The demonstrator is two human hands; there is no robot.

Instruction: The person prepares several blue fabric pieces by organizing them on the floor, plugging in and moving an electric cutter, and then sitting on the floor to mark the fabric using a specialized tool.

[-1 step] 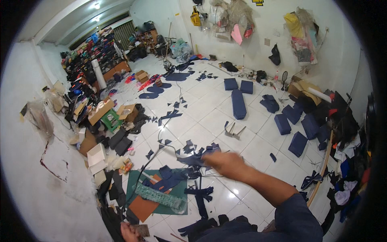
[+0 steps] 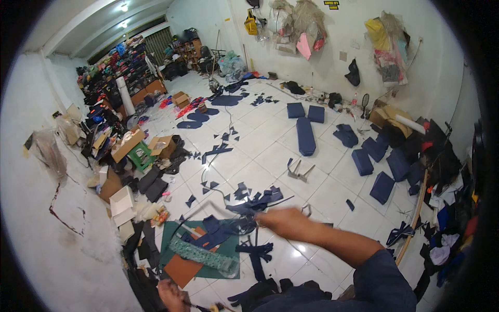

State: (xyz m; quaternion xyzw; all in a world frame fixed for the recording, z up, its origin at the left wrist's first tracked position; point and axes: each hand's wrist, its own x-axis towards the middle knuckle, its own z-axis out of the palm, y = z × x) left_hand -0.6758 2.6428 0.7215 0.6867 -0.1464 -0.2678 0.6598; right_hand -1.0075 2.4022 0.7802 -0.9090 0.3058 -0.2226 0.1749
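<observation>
My right hand (image 2: pixel 286 222) is out in front at the middle, closed with the fingers pinched. A thin dark strip (image 2: pixel 193 212), smeared by motion, arcs leftward from its fingertips over the green mat (image 2: pixel 232 268). Near the lower left edge my left hand (image 2: pixel 171 295) is curled closed; a thin dark end shows beside it, and what it holds is not clear. On the mat lie a roll of bubble wrap (image 2: pixel 200 254), an orange-brown sheet (image 2: pixel 182 269) and navy fabric pieces (image 2: pixel 217 229). More navy strips (image 2: pixel 254 249) lie on the tiles beside the mat.
Navy padded blocks (image 2: pixel 306 136) and a small metal frame (image 2: pixel 299 170) rest on the floor ahead. Boxes (image 2: pixel 122 203) and dark material line the left wall. A wooden pole (image 2: pixel 416 223) and piled cloth lie at right. A cable (image 2: pixel 228 117) crosses the tiles.
My right hand has moved down and slightly left, and the thin strip's arc has dropped lower. My left hand has come up further into view.
</observation>
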